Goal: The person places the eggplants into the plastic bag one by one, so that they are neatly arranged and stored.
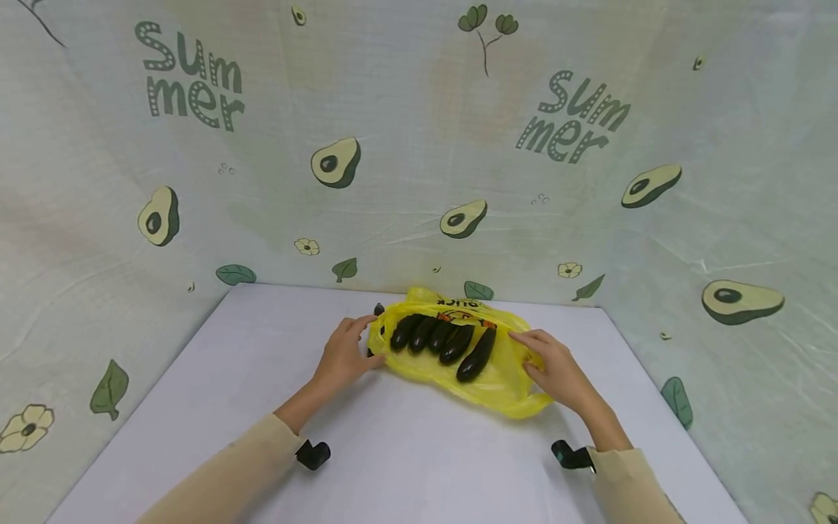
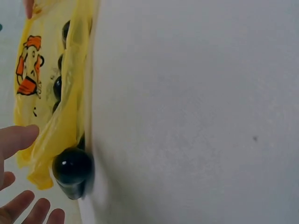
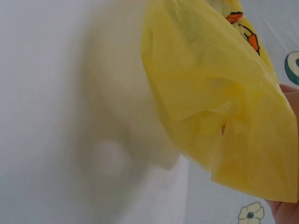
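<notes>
A yellow plastic bag (image 1: 500,397) with a printed cartoon lies near the back of the table, several dark eggplants (image 1: 476,356) side by side within its outline. My left hand (image 1: 343,353) is at the bag's left end, fingers spread. In the left wrist view, its thumb overlaps the bag's edge and its fingers are near the rounded end of a dark eggplant (image 2: 72,165). My right hand (image 1: 553,367) holds the bag's right end between thumb and fingers. In the right wrist view, the yellow plastic (image 3: 205,93) hangs raised over the table and partly hides this hand.
The white table (image 1: 406,466) ends at a fabric backdrop (image 1: 406,109) printed with avocados and leaves, which also rises at both sides. Black wrist-worn devices (image 1: 313,455) stick out beside both sleeves.
</notes>
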The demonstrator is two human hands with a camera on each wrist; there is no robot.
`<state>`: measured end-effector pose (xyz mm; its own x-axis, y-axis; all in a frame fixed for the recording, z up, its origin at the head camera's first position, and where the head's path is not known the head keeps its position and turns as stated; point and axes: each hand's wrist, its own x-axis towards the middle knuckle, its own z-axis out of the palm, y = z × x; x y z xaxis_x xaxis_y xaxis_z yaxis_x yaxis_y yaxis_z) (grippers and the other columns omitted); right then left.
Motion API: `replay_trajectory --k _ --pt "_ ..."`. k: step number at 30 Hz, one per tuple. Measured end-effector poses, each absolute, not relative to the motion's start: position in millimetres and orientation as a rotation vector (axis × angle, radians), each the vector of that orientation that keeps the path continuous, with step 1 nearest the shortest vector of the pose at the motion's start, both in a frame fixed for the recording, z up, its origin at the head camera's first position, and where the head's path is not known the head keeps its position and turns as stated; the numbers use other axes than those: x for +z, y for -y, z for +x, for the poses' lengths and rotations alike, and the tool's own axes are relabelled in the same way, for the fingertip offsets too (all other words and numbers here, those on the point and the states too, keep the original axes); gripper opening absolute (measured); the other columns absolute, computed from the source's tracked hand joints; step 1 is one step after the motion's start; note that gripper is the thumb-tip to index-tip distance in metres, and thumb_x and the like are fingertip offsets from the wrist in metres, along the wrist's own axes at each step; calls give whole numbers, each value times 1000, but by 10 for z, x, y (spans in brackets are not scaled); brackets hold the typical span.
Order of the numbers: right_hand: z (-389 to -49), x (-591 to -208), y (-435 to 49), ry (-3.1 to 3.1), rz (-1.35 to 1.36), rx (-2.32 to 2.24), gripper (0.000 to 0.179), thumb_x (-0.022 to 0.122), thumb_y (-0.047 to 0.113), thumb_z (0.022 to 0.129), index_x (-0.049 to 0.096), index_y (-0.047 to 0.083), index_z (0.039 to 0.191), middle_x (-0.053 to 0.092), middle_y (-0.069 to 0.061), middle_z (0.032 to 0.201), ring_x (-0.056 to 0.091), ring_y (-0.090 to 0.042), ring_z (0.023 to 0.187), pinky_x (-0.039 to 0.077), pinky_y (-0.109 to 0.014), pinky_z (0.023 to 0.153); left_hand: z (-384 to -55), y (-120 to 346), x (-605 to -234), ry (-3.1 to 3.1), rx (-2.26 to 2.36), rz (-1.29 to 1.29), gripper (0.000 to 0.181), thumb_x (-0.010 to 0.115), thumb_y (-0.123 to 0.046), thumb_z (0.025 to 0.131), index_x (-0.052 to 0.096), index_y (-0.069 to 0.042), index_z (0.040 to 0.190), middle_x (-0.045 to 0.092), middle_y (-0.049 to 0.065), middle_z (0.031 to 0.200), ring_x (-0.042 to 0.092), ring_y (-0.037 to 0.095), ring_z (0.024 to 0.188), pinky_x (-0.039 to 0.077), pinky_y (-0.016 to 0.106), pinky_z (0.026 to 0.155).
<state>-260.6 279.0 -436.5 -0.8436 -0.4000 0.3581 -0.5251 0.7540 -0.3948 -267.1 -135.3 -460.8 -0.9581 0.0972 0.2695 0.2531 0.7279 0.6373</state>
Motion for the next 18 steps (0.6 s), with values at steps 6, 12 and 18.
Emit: replay_trajectory --k 6,12,18 --pt "-2600 -4361 -2787 2710 712 713 64 76 -15 87 63 5 147 66 -14 130 65 -28 107 60 -46 90 -2695 1422 -4704 2750 -1101 -278 91 95 -21 82 48 -12 159 56 20 140 59 33 115 54 50 95" --pt "-2595 -4354 -2785 2712 707 713 64 76 -14 87 63 5 147 66 -13 129 64 -27 106 60 -45 89 -2730 1446 -4765 2778 -1153 -274 90 95 -20 82 48 -13 158 57 19 139 61 31 114 54 50 95" --pt "-2603 -4350 -2782 2714 715 707 65 77 -14 87 63 5 147 66 -14 129 64 -26 105 59 -44 88 -2770 1476 -4831 2797 -1141 -262 90 96 -22 81 49 -11 157 60 18 133 63 29 107 55 48 91"
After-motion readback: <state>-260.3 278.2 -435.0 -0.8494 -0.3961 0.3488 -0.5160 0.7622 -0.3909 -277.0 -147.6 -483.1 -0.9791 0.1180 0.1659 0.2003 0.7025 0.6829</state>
